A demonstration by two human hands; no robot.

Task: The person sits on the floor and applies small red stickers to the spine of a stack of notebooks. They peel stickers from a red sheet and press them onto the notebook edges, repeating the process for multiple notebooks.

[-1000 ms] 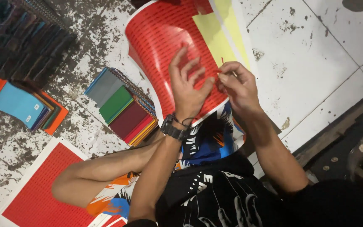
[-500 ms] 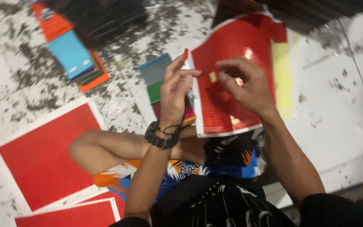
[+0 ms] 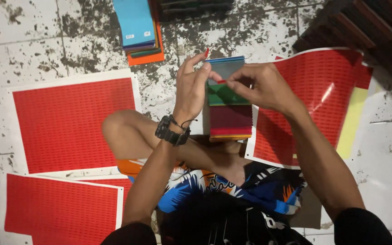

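My left hand (image 3: 190,88), with a black watch on its wrist, and my right hand (image 3: 264,86) meet above a stack of coloured booklets (image 3: 230,113) lying by my crossed legs. Between their fingertips they pinch a small red sticker (image 3: 221,82). Another bit of red sits on my raised left index fingertip (image 3: 207,52). A curled red sticker sheet (image 3: 316,97) with a yellow edge lies just right of the stack, under my right forearm.
Two flat red sticker sheets (image 3: 71,122) (image 3: 62,208) lie on the speckled tile floor at the left. A second pile of coloured booklets (image 3: 137,27), blue on top, sits at the far middle. Dark slatted things (image 3: 364,22) are at the top right.
My hands have left the curled red sheet and now sit over the coloured stack, pinching a small red piece. The sheet now lies on the floor to the right.
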